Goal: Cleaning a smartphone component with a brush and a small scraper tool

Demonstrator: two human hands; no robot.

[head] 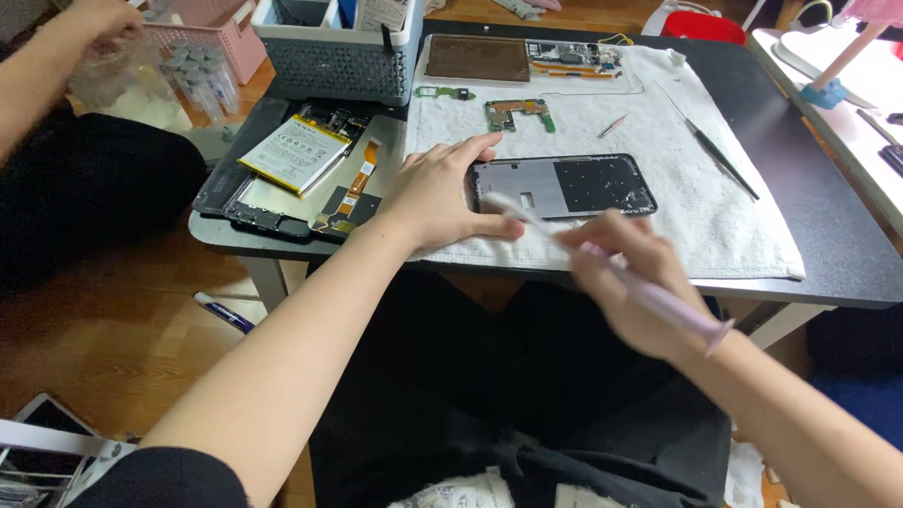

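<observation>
A black phone frame (pixel 564 185) lies on a white towel (pixel 694 192) spread over a black table. My left hand (pixel 442 194) grips the frame's left end and holds it flat. My right hand (pixel 633 280) holds a pale purple tube-like tool (pixel 660 299) whose white tip reaches toward the frame's lower left edge; the hand is blurred. A small green circuit board (pixel 517 113) lies farther back on the towel.
A battery (pixel 295 153) rests on an opened phone body (pixel 303 199) at the table's left. Tweezers (pixel 720 158), a brown panel (pixel 478 59), a grey basket (pixel 328 64) and a pink basket (pixel 214 20) stand around. Another person's arm (pixel 38 69) is at the far left.
</observation>
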